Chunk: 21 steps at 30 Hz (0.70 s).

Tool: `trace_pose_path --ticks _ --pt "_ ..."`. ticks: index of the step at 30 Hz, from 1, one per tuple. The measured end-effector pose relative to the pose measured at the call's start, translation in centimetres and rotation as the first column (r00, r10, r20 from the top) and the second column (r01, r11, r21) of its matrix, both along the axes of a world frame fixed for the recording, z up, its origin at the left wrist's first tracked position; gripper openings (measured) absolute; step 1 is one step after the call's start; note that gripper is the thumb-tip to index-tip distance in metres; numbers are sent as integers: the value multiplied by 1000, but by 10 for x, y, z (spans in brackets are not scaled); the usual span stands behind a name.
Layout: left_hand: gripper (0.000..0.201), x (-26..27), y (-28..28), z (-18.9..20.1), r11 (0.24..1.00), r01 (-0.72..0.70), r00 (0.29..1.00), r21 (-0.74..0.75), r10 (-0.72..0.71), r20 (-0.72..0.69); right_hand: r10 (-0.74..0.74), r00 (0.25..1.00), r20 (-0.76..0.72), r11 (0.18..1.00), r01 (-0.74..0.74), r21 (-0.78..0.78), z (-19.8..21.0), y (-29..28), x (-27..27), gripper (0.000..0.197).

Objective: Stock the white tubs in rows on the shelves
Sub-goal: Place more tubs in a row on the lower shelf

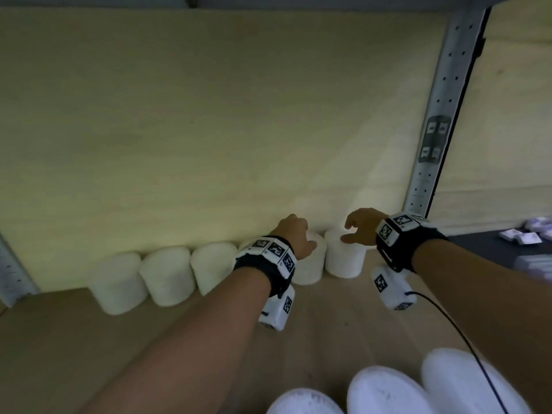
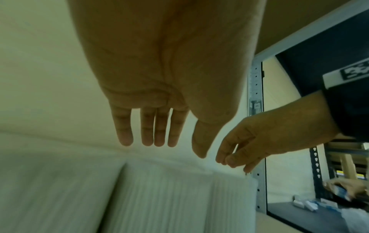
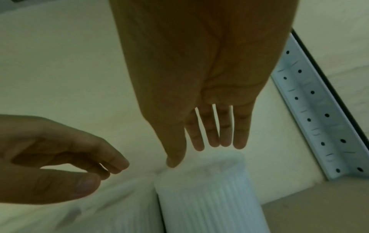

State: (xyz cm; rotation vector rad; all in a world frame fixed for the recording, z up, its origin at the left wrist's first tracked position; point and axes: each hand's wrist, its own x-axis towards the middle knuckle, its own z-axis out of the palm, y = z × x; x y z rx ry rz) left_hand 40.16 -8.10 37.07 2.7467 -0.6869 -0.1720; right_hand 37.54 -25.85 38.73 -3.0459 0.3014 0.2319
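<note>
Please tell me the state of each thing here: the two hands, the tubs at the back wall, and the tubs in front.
left hand: open, above a tub, holding nothing
right hand: open, fingers straight, holding nothing
back-row tubs: upright, side by side against the wall
front tubs: near the shelf's front edge, not yet in a row

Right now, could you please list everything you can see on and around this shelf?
white tubs in back row: at least five, white, along the back panel
white tubs in front: three, white, near edge, bottom right
shelf board: one, brown
back panel: one, pale yellow
metal upright: one, grey, right
small boxes: several, white, dark surface far right
wrist cameras: two, white, under the wrists
hands: left hand and right hand, both empty above the row
</note>
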Motion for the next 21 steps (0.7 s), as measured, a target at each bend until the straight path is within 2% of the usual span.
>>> trace_pose_path --ticks 6,21 --pt "56 16 -6 -25 999 -28 999 -16 29 38 12 1000 -28 1000 -12 -25 -16 -4 17 59" --pt "55 17 -5 -32 996 -25 997 -83 31 68 33 999 -6 998 -33 -52 -13 2 15 53"
